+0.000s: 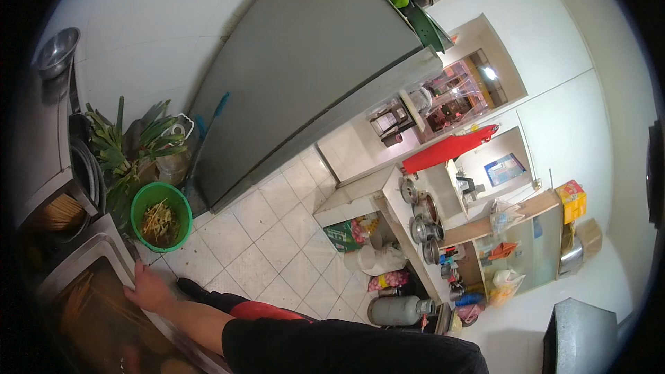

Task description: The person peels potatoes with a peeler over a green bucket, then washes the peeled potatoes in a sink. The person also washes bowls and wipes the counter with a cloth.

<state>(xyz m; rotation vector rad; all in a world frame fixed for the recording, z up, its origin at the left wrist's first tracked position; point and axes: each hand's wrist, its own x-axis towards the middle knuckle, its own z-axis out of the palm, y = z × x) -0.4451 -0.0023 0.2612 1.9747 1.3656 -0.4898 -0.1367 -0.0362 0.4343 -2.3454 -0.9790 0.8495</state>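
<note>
My right hand rests at the rim of a steel sink or tank. Two of its fingers are spread; the others are hidden, so a grip on the rim cannot be told. Hazy, brownish contents fill the basin, with blurred orange streaks at its upper side. A dim pinkish shape shows low in the basin, too unclear to name. My left hand is not clearly in view. Beyond the rim stands a green plastic bucket holding vegetable scraps.
Leafy green stalks lie behind the bucket, beside a tall grey cabinet or refrigerator. Thin sticks lie under the steel counter, which bears a steel bowl. Across the tiled floor are a gas cylinder and a counter with pots.
</note>
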